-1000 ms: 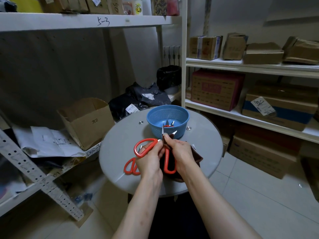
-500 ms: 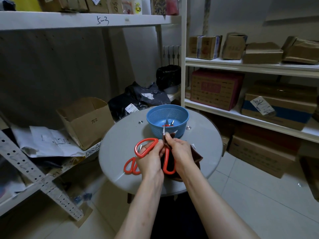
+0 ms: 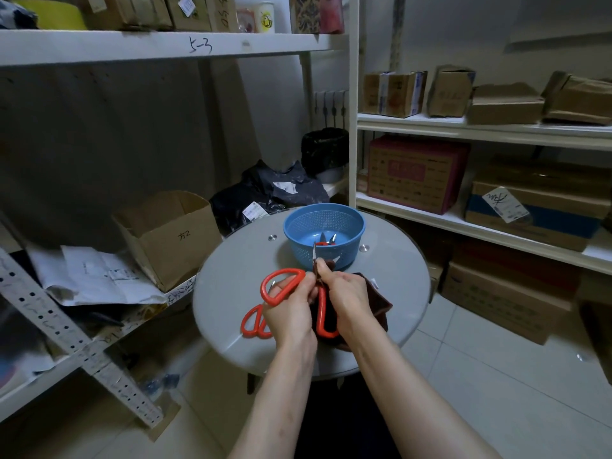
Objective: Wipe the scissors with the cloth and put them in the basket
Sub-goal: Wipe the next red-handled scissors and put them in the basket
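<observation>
The left hand (image 3: pixel 291 309) grips the red-handled scissors (image 3: pixel 281 286) by their left handle loop. Its fingers are curled on the loop and hold the pair just above the near half of the round grey table (image 3: pixel 231 276). The scissors are open. Their second loop hangs on the near side between the two hands. The two blade tips point to the far side, one almost straight toward the blue basket (image 3: pixel 298 246) and the other slanting to the right.

The right hand (image 3: pixel 347 293) pinches the brown cloth (image 3: pixel 377 303) around the blades close to the pivot, thumb and fingers pressed together on the fabric. The rest of the cloth falls below this hand and lies bunched on the table at the near right.

The basket stands on the far half of the table, just beyond the blade tips. Inside it lies a small pair of scissors (image 3: pixel 326 241), with red grips and bare metal tips showing above the bottom. A third pair of scissors (image 3: pixel 251 323), also red-handled, lies flat on the table at the near left. Its handle loops show beside the left hand, and the hand hides its blades.

An open cardboard box (image 3: pixel 169 236) sits on a low shelf to the left of the table. Black plastic bags (image 3: pixel 271 197) are heaped behind the table. White shelves (image 3: pixel 463 127) on the right carry more cardboard boxes.
</observation>
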